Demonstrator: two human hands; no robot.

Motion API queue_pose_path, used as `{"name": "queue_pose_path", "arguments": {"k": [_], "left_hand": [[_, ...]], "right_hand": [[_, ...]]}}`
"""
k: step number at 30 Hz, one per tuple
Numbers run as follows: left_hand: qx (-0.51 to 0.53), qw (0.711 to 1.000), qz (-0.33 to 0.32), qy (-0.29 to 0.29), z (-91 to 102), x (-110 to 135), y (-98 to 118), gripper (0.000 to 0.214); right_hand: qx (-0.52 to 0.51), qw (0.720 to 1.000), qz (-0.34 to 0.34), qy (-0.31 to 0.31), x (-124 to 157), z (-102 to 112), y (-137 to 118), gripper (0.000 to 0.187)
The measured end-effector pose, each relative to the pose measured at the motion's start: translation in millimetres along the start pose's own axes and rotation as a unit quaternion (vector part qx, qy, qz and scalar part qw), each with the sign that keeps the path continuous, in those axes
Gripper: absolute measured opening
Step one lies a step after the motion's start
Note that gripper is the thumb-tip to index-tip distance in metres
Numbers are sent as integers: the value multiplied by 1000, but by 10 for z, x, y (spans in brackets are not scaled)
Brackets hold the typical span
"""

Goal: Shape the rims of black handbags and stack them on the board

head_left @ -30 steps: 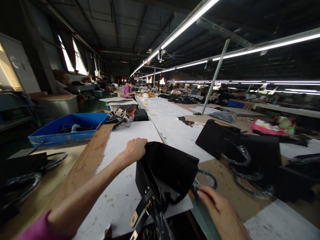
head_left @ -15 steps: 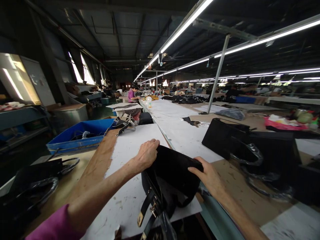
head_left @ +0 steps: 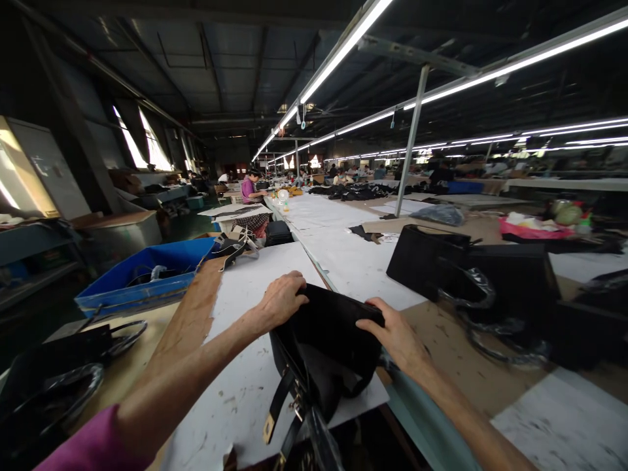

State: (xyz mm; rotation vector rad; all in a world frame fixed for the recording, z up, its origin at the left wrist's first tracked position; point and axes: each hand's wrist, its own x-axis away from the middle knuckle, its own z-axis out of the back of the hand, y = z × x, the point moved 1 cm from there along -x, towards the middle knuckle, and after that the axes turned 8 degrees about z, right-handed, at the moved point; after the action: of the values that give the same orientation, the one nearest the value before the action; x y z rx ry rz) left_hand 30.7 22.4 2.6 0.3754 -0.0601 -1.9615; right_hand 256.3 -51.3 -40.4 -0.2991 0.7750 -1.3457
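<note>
A black handbag lies tilted before me on the white-covered table, its straps and gold-coloured metal fittings hanging toward me. Its upper left corner is gripped by my left hand, fingers curled over the edge. On the right, my right hand pinches the bag's other upper corner, thumb on the near side and fingers behind. The bag's underside and the fingertips behind it are hidden.
More black bags with plastic-wrapped handles stand on the right; another dark bag lies at left. A blue bin sits beyond it. A pink tray is at far right. Farther down the table, a person works beside a small fan.
The whole view has shifted a little, so the surroundings appear farther left. Both hands keep their hold on the bag, with the left fingers slightly repositioned.
</note>
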Motion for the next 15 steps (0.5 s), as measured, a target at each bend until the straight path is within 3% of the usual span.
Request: {"name": "queue_pose_path", "arguments": {"k": [3, 9, 15], "left_hand": [[23, 1000, -4, -6, -27, -58, -21, 8], [61, 991, -78, -95, 26, 82, -109, 7], [102, 994, -26, -24, 61, 43, -149, 7]], "right_hand": [[-13, 1000, 20, 11, -7, 0, -16, 31], [-12, 999, 41, 20, -132, -7, 114, 22], [-24, 998, 54, 21, -131, -4, 82, 23]]}}
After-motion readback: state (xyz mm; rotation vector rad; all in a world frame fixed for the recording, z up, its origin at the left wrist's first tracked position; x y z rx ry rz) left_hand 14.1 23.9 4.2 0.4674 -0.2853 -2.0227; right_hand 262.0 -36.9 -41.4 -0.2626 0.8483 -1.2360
